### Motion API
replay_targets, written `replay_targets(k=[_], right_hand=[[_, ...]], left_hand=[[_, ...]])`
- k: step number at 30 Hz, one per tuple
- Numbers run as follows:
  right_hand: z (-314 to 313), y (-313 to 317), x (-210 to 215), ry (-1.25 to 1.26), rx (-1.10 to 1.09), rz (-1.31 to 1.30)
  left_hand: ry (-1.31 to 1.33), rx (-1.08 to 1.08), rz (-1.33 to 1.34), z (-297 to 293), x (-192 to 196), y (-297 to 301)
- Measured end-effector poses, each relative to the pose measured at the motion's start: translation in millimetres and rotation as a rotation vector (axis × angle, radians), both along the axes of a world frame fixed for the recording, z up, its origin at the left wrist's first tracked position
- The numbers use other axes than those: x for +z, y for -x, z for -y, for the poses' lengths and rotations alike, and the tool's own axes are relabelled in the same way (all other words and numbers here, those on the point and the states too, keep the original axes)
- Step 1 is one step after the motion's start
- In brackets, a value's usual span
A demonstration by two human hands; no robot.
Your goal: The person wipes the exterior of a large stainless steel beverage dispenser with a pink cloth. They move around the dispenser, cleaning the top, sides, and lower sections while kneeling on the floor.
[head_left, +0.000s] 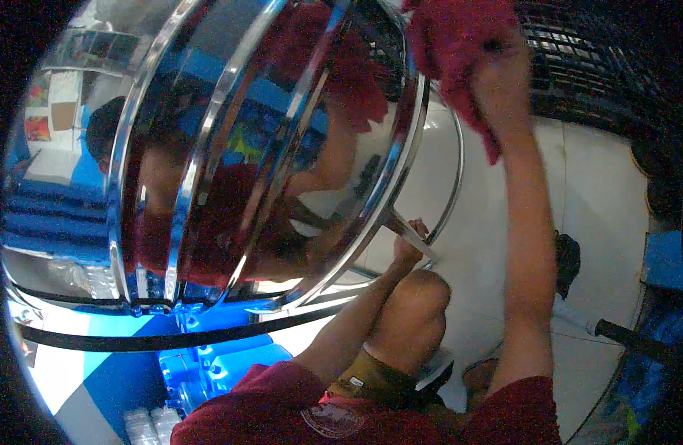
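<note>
Beside a big, dark curved surface (230, 185) crossed with chrome bars (203, 141) — it mirrors the worker plainly — the right hand (502, 89) holds a maroon cloth (456, 55) up near the upper end of the rim (410, 137). Its fingers are lost in blur and folds, so I can't tell whether they're spread or pinching. Lower down, the left hand (408, 248) grips the metal strut (401, 224), fingers curled — just past the bare knee (423, 293). Blue containers (238, 363) sit below, at the left.

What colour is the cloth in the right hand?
Dark red cloth, best seen in head view.
</note>
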State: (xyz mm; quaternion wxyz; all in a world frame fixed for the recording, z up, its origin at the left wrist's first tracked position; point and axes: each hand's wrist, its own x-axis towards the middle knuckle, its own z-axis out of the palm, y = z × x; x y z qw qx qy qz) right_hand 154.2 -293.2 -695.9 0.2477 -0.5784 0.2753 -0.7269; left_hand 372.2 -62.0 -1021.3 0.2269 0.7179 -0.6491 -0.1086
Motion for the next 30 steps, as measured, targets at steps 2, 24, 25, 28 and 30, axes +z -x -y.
replay_targets(k=[2,24,25,28,30], right_hand=[[-11.9,-27.2,-5.4,-0.003,0.300,-0.095],[-205.4,-35.4,30.1,-0.319,0.055,-0.766],[-185.8,-41.2,21.9,-0.299,0.007,-0.678],[-125.4,-48.6,-13.8,-0.224,0.031,-0.562],[-73.7,-55.5,-38.4,-0.043,-0.097,-0.458]], left_hand=[[-0.047,-0.015,0.046,-0.2,-0.3,0.0],[-0.057,0.049,-0.192,11.0,-9.8,5.3],[-0.053,0.044,-0.185,11.0,-9.6,5.1],[-0.036,0.016,-0.156,11.7,-8.9,4.2],[-0.020,-0.009,-0.120,12.7,-7.9,4.4]])
